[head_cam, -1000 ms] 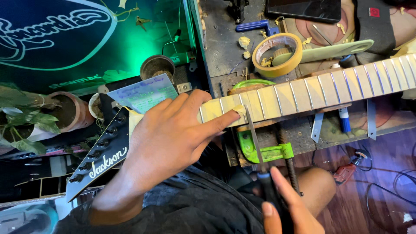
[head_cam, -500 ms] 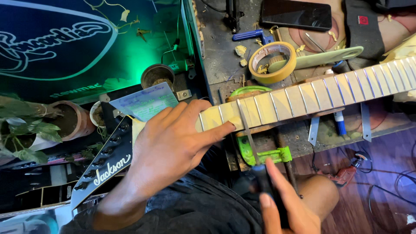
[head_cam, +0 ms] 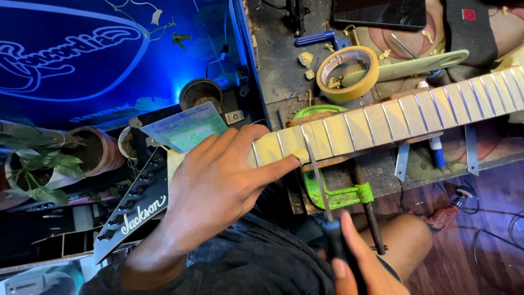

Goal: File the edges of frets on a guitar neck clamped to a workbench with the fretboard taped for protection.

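A guitar neck (head_cam: 393, 117) with a pale fretboard and metal frets lies across the workbench, its black pointed headstock (head_cam: 134, 210) at the lower left. My left hand (head_cam: 218, 183) presses down on the neck near the headstock end, thumb stretched along the fretboard edge. My right hand (head_cam: 355, 267) grips the dark handle of a thin metal file (head_cam: 316, 175), whose blade lies across a fret next to my left thumb. A green clamp (head_cam: 338, 194) holds the neck to the bench edge.
A roll of yellow masking tape (head_cam: 346, 74) and a pale green flat tool (head_cam: 415, 65) lie behind the neck. A dark phone (head_cam: 379, 12) sits at the top. Potted plants (head_cam: 41, 164) stand at left under a blue glowing sign (head_cam: 71, 52). Wooden floor with cables at lower right.
The glow of the sign has turned from green to blue. The view has shifted slightly; my hands and the file stay at nearly the same fret.
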